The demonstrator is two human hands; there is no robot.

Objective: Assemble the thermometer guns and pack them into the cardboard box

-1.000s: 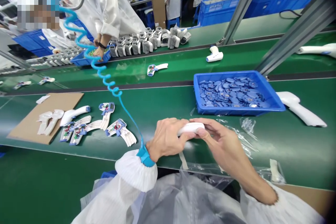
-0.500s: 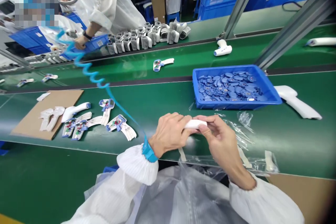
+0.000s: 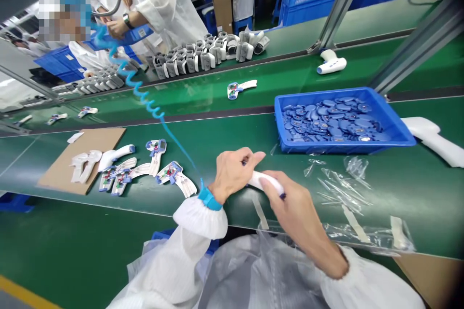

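Head view showed the green bench (image 3: 224, 133) running under and around the blue tray (image 3: 348, 147), its near edge passing just below the hands, with bare surface left of the tray and loose clear strips (image 3: 342, 188) in front of it. Left and in front of the tray, the right hand (image 3: 292, 200) pinched the white handset (image 3: 266, 183) between the thumb, laid along its visible side, and the fingers behind, largely hidden. The left hand (image 3: 234, 171), farther left of the tray, had its thumb stretched out and its fingers curled beside the handset's far end; whether they touched it could not be told. Half a second earlier both hands had closed around a nearly level handset; now it slanted, its blue-tipped end lower, and the left thumb had come off it.
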